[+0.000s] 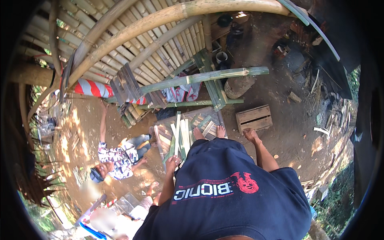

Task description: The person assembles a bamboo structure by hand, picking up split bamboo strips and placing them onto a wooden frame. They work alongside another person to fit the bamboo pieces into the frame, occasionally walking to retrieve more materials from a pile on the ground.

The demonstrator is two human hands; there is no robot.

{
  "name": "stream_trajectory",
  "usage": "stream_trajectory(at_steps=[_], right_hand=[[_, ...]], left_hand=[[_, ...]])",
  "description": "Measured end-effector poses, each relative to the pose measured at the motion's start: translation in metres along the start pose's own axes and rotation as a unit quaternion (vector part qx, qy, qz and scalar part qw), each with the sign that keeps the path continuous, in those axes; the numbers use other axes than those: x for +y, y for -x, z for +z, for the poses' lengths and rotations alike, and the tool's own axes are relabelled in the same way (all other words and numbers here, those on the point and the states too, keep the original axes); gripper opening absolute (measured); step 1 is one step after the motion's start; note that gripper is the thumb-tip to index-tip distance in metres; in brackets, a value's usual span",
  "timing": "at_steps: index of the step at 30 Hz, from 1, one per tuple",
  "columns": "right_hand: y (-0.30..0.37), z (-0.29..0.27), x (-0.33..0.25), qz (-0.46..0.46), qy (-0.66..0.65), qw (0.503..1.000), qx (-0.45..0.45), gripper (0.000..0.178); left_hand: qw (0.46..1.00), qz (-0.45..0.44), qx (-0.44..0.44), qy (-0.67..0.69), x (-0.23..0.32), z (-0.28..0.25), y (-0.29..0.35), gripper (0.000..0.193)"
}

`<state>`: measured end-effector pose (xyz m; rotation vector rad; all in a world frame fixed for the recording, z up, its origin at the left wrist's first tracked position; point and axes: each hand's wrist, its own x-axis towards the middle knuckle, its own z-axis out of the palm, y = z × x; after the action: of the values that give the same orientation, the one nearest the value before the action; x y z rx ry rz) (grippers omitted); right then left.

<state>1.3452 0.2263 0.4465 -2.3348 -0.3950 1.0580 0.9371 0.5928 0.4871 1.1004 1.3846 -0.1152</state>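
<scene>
My left hand [173,163] is closed at the near end of long split bamboo strips [177,134], with a strip running up from its fingers. Several pale and green strips lie side by side there, on a slatted platform [218,114] where my bare feet stand. Out to the right, my right hand [251,135] has its fingers curled, just short of a low wooden crate [256,119]. Whatever may be inside those fingers is hidden.
Beyond the platform, a green bamboo pole frame [208,75] crosses in front of a slatted bamboo wall [160,48]. A person in a patterned shirt [120,160] is at the left, one arm stretched toward the frame. A log stump [239,86] stands behind the crate.
</scene>
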Motion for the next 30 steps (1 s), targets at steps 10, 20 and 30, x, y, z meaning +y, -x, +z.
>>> stream_trajectory(at_steps=[10, 20, 30], right_hand=[[-0.043, 0.029, 0.059, -0.18, -0.02, 0.983, -0.008, 0.055], [-0.036, 0.01, 0.02, -0.102, -0.123, 0.984, -0.073, 0.037], [-0.084, 0.014, -0.021, -0.083, -0.065, 0.991, -0.081, 0.033]], left_hand=[[0.999, -0.017, 0.045, 0.026, 0.015, -0.002, 0.037, 0.028], [0.994, -0.015, 0.077, 0.077, -0.044, -0.006, 0.042, 0.038], [0.988, -0.018, 0.111, 0.103, -0.054, -0.002, 0.047, 0.03]])
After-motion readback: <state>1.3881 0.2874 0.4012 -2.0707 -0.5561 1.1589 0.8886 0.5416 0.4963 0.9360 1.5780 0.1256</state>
